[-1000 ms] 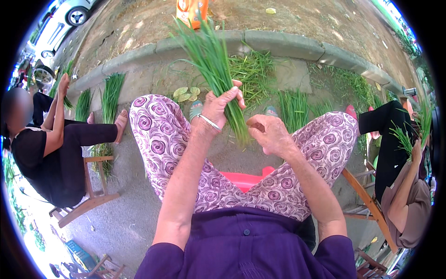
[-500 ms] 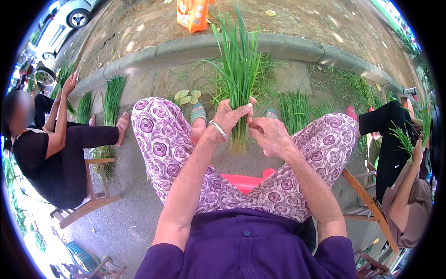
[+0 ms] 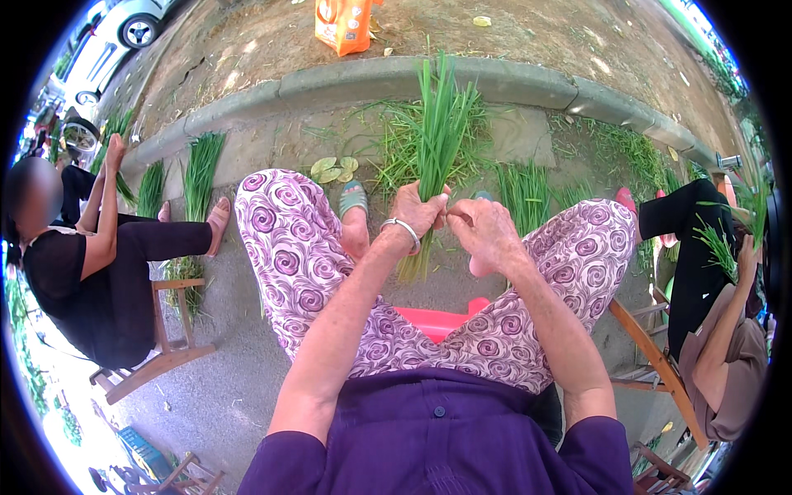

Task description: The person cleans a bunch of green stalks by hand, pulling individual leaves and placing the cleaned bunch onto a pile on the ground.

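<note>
One bunch of green stalks [image 3: 444,132] stands up from the person's left hand [image 3: 419,210], which is clamped around it near the pale lower ends. The right hand [image 3: 488,235] is just beside it, thumb and fingers drawn together – whether a stalk is caught between them I can't tell. One silver bangle [image 3: 404,231] circles the left wrist. Behind the bunch lies one loose heap of cut greens [image 3: 396,161], and past the right knee I count one laid bunch [image 3: 524,190]. Two more bunches [image 3: 200,169] lie beyond the legs of the neighbour [image 3: 62,280] on the left. Two co-workers sit by, one on each side. As for containers: one orange bag [image 3: 342,25] sits on the soil past the kerb [image 3: 346,78], and one blue crate [image 3: 140,450] is at lower left – the contents of both are indistinct.
</note>
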The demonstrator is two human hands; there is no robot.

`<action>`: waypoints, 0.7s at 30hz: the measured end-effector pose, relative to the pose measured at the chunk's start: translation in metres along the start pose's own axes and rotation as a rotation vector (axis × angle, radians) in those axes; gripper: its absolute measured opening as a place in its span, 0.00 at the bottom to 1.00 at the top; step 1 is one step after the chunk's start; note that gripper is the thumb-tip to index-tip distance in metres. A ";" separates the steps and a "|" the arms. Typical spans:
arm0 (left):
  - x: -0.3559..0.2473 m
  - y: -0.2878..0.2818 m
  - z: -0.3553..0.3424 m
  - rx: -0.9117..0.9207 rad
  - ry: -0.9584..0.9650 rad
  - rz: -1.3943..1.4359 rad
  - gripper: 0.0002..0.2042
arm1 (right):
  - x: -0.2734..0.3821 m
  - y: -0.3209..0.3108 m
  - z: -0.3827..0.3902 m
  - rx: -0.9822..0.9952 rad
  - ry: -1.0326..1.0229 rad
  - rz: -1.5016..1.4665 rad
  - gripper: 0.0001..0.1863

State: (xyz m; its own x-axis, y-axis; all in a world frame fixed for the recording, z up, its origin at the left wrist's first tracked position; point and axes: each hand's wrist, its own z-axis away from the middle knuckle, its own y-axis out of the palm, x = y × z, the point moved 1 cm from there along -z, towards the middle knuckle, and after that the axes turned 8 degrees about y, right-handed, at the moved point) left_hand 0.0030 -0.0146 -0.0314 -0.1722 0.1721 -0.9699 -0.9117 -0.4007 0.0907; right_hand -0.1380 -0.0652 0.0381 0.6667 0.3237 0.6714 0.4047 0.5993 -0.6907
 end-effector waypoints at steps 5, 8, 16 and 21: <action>0.002 0.002 0.001 -0.051 -0.029 -0.084 0.04 | 0.000 0.000 -0.002 -0.019 -0.026 0.004 0.12; -0.001 0.001 0.002 0.001 -0.079 -0.076 0.06 | 0.002 -0.003 -0.002 -0.010 -0.001 -0.007 0.12; -0.018 -0.013 0.001 0.094 -0.123 0.516 0.13 | -0.009 0.004 -0.003 -0.055 -0.040 0.029 0.14; -0.020 -0.014 -0.003 0.110 -0.059 0.671 0.12 | -0.013 0.006 -0.005 0.200 0.008 -0.154 0.20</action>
State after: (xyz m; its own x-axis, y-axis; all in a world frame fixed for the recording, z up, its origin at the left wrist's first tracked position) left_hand 0.0203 -0.0145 -0.0142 -0.7306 -0.0315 -0.6821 -0.6328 -0.3441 0.6937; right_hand -0.1404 -0.0692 0.0238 0.6120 0.2122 0.7618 0.3701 0.7745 -0.5130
